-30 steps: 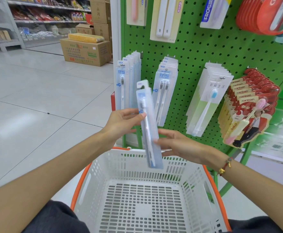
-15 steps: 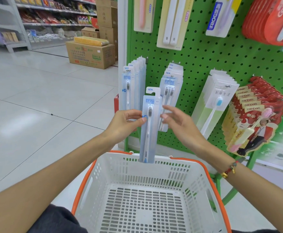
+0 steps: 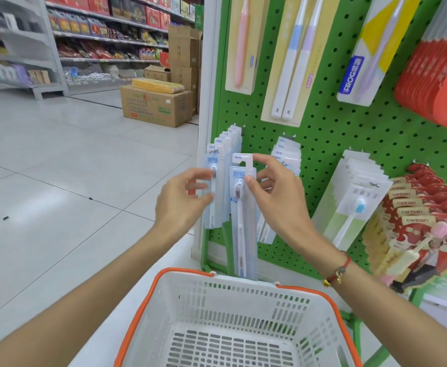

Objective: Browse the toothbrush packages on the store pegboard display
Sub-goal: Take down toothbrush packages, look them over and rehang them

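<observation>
My right hand (image 3: 278, 200) pinches the toothbrush package (image 3: 242, 215) near its top, thumb at the card's edge and fingertip on the hang tab, holding it upright before the green pegboard (image 3: 331, 133). My left hand (image 3: 182, 200) hovers just beside it, fingers loosely spread and blurred; I cannot tell if they touch the hanging stack (image 3: 221, 178). One white basket (image 3: 233, 321) sits below, its near end cut off.

Blue toothbrush pkg (image 3: 242, 221) upright, pinched by right hand (image 3: 275, 200), at pegboard (image 3: 349, 144).
</observation>
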A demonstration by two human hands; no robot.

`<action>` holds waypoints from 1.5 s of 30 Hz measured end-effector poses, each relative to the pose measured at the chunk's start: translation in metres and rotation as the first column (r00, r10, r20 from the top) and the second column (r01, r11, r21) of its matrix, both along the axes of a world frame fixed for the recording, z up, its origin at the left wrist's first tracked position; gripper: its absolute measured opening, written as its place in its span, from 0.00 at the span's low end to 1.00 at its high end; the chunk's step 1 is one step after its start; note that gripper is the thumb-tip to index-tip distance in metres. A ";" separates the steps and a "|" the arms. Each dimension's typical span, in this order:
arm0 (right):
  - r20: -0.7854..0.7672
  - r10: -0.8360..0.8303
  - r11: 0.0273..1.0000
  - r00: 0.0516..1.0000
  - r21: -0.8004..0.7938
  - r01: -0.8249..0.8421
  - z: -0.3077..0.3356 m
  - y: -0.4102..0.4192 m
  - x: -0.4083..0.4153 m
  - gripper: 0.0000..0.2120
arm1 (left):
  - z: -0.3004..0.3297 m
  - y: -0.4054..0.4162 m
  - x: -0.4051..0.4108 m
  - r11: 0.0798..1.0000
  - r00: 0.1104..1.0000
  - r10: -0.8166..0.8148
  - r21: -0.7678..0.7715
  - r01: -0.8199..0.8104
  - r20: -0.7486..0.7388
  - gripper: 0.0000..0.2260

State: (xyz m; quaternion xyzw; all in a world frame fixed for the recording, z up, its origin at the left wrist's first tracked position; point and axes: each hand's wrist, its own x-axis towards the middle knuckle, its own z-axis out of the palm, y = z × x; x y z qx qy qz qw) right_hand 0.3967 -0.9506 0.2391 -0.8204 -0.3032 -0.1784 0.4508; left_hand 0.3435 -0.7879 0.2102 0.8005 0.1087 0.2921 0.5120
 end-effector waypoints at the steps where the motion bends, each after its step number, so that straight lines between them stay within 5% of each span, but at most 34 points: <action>1: 0.038 -0.017 0.999 0.999 -0.044 0.019 0.003 0.002 0.003 0.16 | 0.004 0.004 0.004 0.997 0.996 0.079 0.016 -0.079 0.033 0.15; 8: 0.283 -0.067 0.888 0.957 -0.420 0.186 0.013 0.027 0.018 0.29 | 0.027 0.012 0.042 0.979 0.980 0.187 0.071 -0.192 0.073 0.13; 14: 0.310 -0.139 0.823 0.940 -0.493 0.284 0.024 0.043 0.030 0.33 | 0.029 0.022 0.065 0.962 0.997 0.057 0.269 -0.042 -0.050 0.09; 19: 0.347 -0.167 0.776 0.923 -0.532 0.340 0.025 0.056 0.043 0.26 | 0.028 0.020 0.072 0.944 0.998 0.034 0.329 -0.018 -0.043 0.11; 32: 0.122 -0.031 0.927 0.992 -0.369 0.075 0.029 0.054 0.080 0.17 | 0.035 0.012 0.075 0.984 0.987 0.131 0.137 -0.118 -0.090 0.07; 38: 0.145 -0.036 0.924 0.989 -0.372 0.088 0.030 0.057 0.081 0.16 | 0.048 0.025 0.072 0.955 0.982 -0.128 -0.286 0.084 -0.138 0.08; 45: 0.084 -0.033 0.910 0.996 -0.410 0.065 0.037 0.052 0.082 0.16 | 0.048 0.039 0.064 0.942 0.946 -0.259 -0.266 0.204 -0.192 0.08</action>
